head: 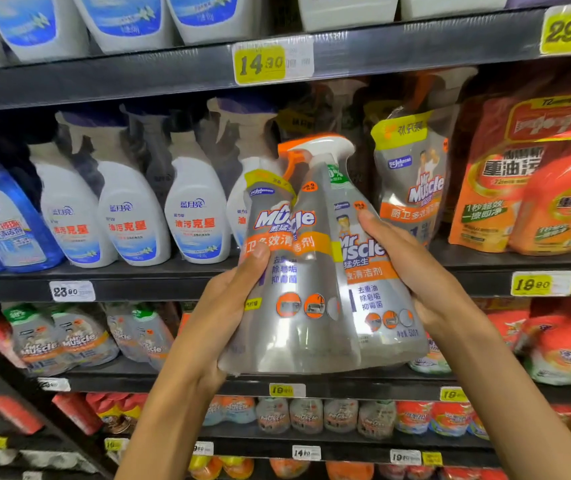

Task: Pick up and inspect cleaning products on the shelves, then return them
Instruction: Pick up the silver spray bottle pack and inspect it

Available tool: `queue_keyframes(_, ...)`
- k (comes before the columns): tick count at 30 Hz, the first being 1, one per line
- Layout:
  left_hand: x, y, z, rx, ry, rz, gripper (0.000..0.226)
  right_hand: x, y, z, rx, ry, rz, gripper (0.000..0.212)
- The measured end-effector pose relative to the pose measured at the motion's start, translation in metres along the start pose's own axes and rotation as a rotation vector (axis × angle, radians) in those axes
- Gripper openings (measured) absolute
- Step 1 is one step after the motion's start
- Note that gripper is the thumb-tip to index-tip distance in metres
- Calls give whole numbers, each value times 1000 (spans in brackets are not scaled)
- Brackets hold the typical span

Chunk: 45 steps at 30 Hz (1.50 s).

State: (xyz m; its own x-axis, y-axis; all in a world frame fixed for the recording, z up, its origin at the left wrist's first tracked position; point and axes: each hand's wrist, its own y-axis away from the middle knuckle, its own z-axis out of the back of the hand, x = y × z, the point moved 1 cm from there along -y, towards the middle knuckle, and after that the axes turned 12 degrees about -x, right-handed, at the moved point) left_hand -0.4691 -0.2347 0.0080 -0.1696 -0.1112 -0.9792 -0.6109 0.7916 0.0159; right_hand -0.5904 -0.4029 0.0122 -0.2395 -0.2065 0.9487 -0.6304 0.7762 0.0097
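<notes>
Twin-pack of spray cleaner (315,271) held up off the shelves, labels facing the camera, presumably for reading. Left hand (239,292) grips its left edge, thumb across the front; right hand (412,271) clasps the right bottle. Likely home: the middle shelf (173,289) behind, beside matching refill pouch (412,181).

held twin-pack (315,271): "Mr Muscle" | shelf pouch (412,181): "Mr Muscle" | price tags (260,64): 14.90, 29.80
</notes>
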Motion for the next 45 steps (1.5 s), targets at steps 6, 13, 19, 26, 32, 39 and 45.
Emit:
queue_keyframes(6,11,-7,-2,-50,77,-45,42,5,-3,1,89,-8,197,42)
queue_keyframes(13,14,-14,3,-27,-14,-165,71,-9,-5,2,76,25,383,20)
queue_keyframes(19,29,-18,-4,-177,49,-283,48,0,-9,3,99,245,561,24)
queue_keyframes(26,31,-29,-9,-380,25,-488,38,16,-18,22,-321,269,882,22)
queue_keyframes(32,39,-39,-21,-524,-8,-605,50,20,-53,52,-699,828,1027,75)
queue_keyframes(39,44,-46,-34,-504,-66,-622,58,2,-81,37,-781,856,953,111)
queue_keyframes(45,48,-44,-35,-510,-64,-612,58,1,-87,42,-749,710,981,89)
